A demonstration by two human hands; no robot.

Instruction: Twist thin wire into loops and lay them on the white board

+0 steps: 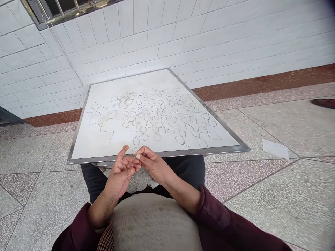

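My left hand (120,176) and my right hand (154,166) meet over the near edge of a white board (96,146) with a metal rim. Between them is a thin wire (133,162). Thumb and fingers of my right hand pinch its upper part. The lower part sits between my left thumb and fingers, while my left index finger points up. Just beyond my hands, many thin wire loops (160,128) twisted into figure-eights are spread over the board. A tangled heap of wires (126,98) lies at the back, and loose bent wires (106,122) are at the left.
A white tiled wall (146,45) stands behind the board, with a barred window (62,7) at upper left. Dark-trousered legs (183,170) are under the board's near edge. On the speckled floor lies a white strip (275,149); a shoe (324,103) shows at far right.
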